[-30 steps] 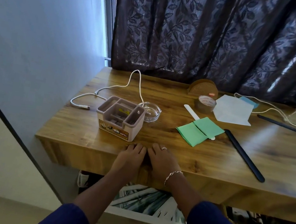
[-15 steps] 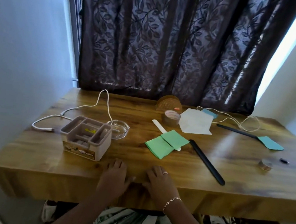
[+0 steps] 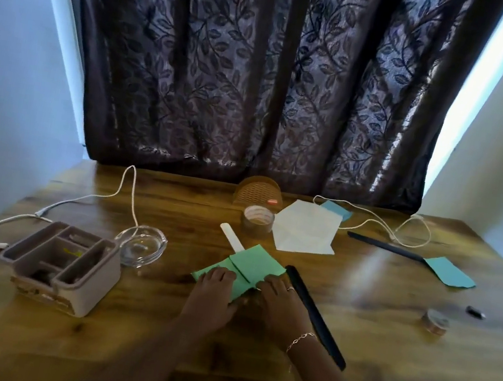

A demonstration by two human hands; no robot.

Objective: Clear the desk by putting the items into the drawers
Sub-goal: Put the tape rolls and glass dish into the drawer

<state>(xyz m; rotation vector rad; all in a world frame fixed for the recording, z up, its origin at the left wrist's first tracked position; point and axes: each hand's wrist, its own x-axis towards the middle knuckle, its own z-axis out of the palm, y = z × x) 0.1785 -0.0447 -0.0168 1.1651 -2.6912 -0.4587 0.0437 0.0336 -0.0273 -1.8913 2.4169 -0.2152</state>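
Both your hands lie flat on the desk [image 3: 383, 347], fingers fairly straight and gripping nothing. Your left hand [image 3: 211, 298] presses its fingertips on the left sheet of the green papers [image 3: 252, 265], and your right hand [image 3: 280, 307] touches their right edge. The papers sit at twelve o'clock from your wrists. A white stick [image 3: 230, 236] pokes out from under them toward eleven o'clock, with a tape roll [image 3: 257, 222] beyond it. A long black strip [image 3: 318, 322] lies just beside your right hand at three o'clock. The compartment box [image 3: 68, 270] stands at nine o'clock, with a glass dish [image 3: 141, 244] just behind it.
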